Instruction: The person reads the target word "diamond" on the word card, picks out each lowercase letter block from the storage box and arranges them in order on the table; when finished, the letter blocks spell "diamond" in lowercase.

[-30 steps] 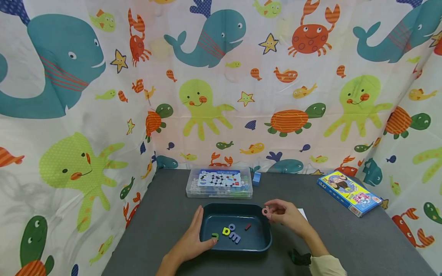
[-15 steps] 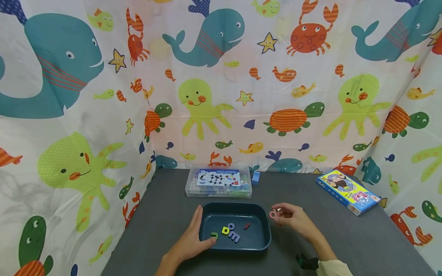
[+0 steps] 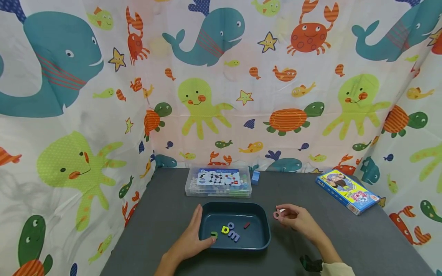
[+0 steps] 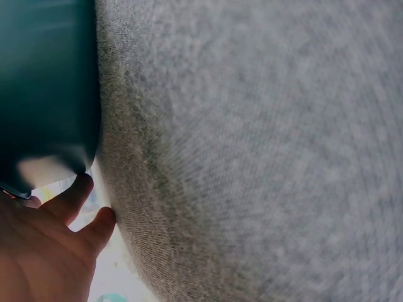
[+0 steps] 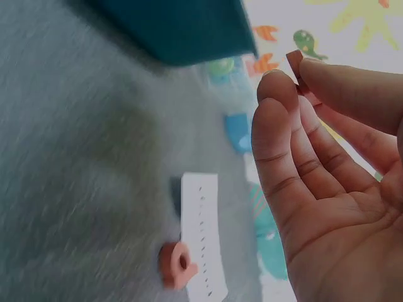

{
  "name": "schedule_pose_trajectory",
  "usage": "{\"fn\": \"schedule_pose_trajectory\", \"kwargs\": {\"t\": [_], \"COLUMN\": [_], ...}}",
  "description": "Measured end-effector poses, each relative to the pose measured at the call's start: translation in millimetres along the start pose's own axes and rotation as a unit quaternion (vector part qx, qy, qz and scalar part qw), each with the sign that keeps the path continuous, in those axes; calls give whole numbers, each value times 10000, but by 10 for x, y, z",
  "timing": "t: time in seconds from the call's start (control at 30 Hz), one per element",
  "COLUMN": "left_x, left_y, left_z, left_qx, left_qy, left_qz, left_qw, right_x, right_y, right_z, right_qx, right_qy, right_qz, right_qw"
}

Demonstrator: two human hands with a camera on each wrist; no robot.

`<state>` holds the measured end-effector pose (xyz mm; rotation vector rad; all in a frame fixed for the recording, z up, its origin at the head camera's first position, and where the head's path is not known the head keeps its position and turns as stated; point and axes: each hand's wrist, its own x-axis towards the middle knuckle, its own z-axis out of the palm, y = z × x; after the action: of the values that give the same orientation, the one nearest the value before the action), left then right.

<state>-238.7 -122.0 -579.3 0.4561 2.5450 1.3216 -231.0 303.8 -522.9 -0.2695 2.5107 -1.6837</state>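
Note:
A dark blue-green tray [image 3: 255, 245] stands on the table with several letters in it: a green one [image 3: 214, 234], a yellow one [image 3: 225, 230], a purple m [image 3: 234, 236], a purple o [image 3: 230, 225] and a dark red bar-like piece [image 3: 246, 225]. My left hand [image 3: 188, 239] grips the tray's left side, thumb over the rim by the green letter, fingers outside. Right of the tray, my right hand [image 3: 300, 222] pinches a pink letter [image 3: 277, 215] between thumb and fingertips. The right wrist view has another pinkish letter [image 5: 177, 265] against a white strip [image 5: 204, 239] with small dark marks.
Behind the tray lies a clear plastic case [image 3: 218, 191] with a blue-and-white label, and a blue block [image 3: 255, 178] beside it. A colourful flat box [image 3: 348, 191] lies at the back right. Sea-animal cloth [image 3: 221, 96] walls the table's back and sides.
My right hand has moved right, away from the tray's right rim, carrying the pink letter. The left hand keeps its grip on the tray.

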Motion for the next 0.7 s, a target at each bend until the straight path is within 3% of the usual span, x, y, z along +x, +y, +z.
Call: {"fn": "schedule_pose_trajectory", "kwargs": {"t": [0.17, 0.33, 0.57, 0.7], "left_x": [1, 6, 0, -5], "left_y": [-5, -12, -6, 9], "left_z": [5, -1, -16, -13], "left_qx": [4, 57, 35, 23], "left_qy": [20, 25, 57, -22], "left_qz": [-25, -41, 36, 31], "left_qw": [10000, 10000, 10000, 10000], "right_x": [97, 325, 698, 814], "right_y": [-200, -372, -448, -423], "right_z": [147, 381, 759, 906], "right_qx": [47, 62, -820, -1190], "right_qy": [-92, -590, -1368, -1654], "right_qz": [-284, -580, -656, -504], "right_qw": [9995, 9966, 9850, 9777]}}
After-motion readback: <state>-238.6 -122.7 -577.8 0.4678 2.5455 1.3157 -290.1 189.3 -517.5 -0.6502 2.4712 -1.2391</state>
